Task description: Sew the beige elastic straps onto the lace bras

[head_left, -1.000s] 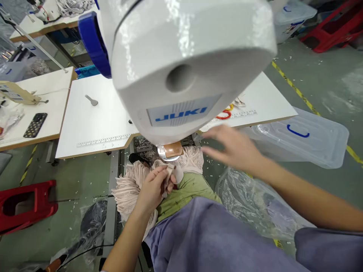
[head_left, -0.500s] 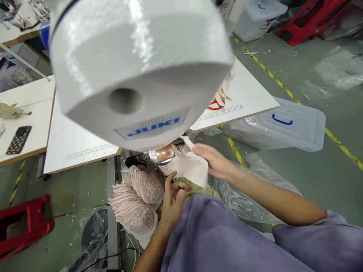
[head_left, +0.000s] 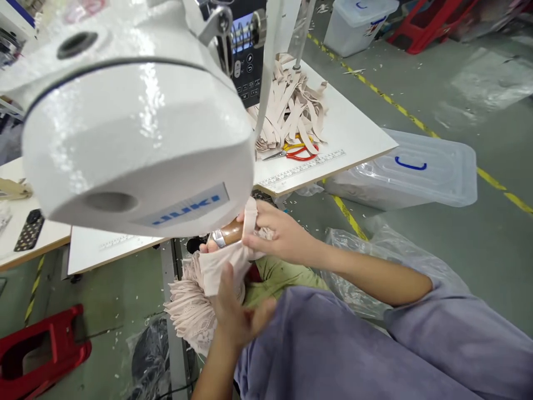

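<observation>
My right hand (head_left: 287, 233) grips a pale pink bra (head_left: 222, 266) near its narrow strap (head_left: 250, 216), fingers and thumb pressed on the fabric. This piece lies just below the white sewing machine head (head_left: 141, 144), beside its brown and metal arm end (head_left: 227, 233). My left hand (head_left: 235, 319) is at the fabric's near side, one finger in front. Fingertips at the fabric's far edge look like its other fingers, with cloth between; the thumb stands apart, slightly blurred. A stack of pale pink lace bras (head_left: 191, 305) sits left of it. The needle area is hidden.
Pale fabric strips (head_left: 291, 105) and red-handled snips (head_left: 302, 153) lie on the white table (head_left: 358, 144). A control panel (head_left: 250, 72) stands behind the machine head. A lidded plastic box (head_left: 416, 166) is on the floor at right, a red stool (head_left: 45, 350) at lower left.
The view has shifted, uncovering the panel and fabric strips. My right hand has brought the bra leftward against the machine's arm end. My left hand has gone from open beside the fabric to holding it.
</observation>
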Demonstrator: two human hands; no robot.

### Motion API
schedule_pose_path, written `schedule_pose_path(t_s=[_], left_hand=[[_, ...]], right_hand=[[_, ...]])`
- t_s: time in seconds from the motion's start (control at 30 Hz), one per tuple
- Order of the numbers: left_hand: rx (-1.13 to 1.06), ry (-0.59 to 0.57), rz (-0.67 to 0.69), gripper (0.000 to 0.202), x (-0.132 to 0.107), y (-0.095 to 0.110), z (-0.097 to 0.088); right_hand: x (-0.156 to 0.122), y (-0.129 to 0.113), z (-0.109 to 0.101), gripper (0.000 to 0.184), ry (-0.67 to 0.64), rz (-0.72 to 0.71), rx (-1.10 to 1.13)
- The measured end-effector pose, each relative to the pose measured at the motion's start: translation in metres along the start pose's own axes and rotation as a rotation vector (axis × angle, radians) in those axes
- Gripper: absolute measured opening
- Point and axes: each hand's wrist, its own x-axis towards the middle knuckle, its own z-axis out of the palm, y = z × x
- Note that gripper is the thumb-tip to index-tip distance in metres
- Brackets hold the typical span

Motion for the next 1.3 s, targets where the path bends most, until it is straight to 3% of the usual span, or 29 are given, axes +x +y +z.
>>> schedule_pose_path(t_s=[0.07, 0.13, 0.23, 0.33, 0.5, 0.7, 1.1, 1.3], left_hand=[[0.309, 0.054, 0.335, 0.096, 0.014, 0.000, -0.003], [0.481, 0.014, 0.452, 0.089, 0.025, 0.003, -0.005], [0.533, -0.050, 0.392, 0.074, 0.033, 0.010, -0.007], [0.650, -0.053, 0.380, 0.063, 0.035, 0.014, -0.011], [0.850, -0.148, 0.426, 0.062, 0.040, 0.017, -0.018], [0.864, -0.164, 0.370, 0.055, 0.053, 0.023, -0.023], [0.871, -0.173, 0.324, 0.056, 0.055, 0.026, -0.025], [0.882, -0.178, 0.310, 0.057, 0.053, 0.027, -0.022]], right_hand=[[0.014, 0.009, 0.004, 0.015, 0.106, -0.023, -0.100], [0.022, 0.018, 0.009, 0.015, 0.135, 0.024, -0.039], [0.025, 0.026, 0.014, 0.017, 0.118, 0.130, 0.192], [0.027, 0.030, 0.013, 0.017, 0.117, 0.136, 0.287], [0.044, 0.033, 0.007, 0.011, 0.153, -0.007, 0.093], [0.068, 0.038, 0.004, 0.008, 0.162, -0.206, -0.044], [0.068, 0.019, -0.002, 0.011, 0.135, -0.173, -0.135], [0.070, 0.026, -0.001, 0.010, 0.126, -0.178, -0.120]])
